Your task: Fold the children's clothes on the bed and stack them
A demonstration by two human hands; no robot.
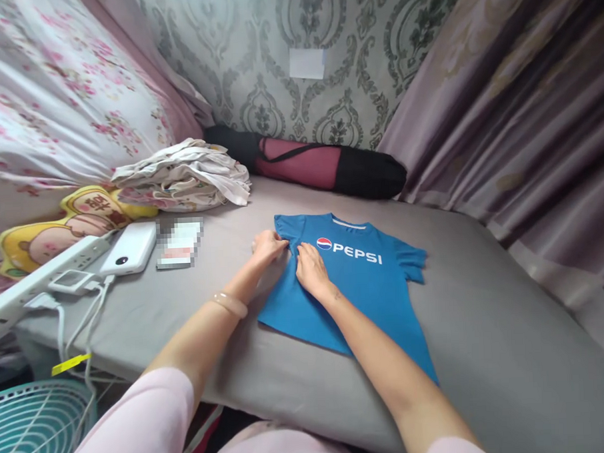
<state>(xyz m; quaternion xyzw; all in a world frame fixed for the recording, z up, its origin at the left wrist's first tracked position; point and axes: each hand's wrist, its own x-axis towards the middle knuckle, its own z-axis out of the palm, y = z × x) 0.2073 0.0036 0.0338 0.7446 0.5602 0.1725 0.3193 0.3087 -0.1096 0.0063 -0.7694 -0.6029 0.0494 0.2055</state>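
A blue T-shirt [365, 290] with a white PEPSI print and a round red, white and blue logo lies spread face up on the grey bed sheet. Its neckline points away from me and the hem lies toward me. My left hand [269, 246], with a pale bangle on the wrist, is closed on the fabric at the underside of the left-hand sleeve. Close beside it, my right hand [312, 269] bends its fingers onto the shirt just left of the logo, pinching the cloth near the armpit. Both fingertips are partly hidden.
A power strip [49, 277], a white power bank [129, 249] and a blurred-out flat item [180, 244] lie to the left. Behind them are a yellow cushion [76, 219] and bundled cloth [184, 175]. A long black-and-maroon bag [299, 165] lies along the wall. A teal fan [35, 425] stands lower left.
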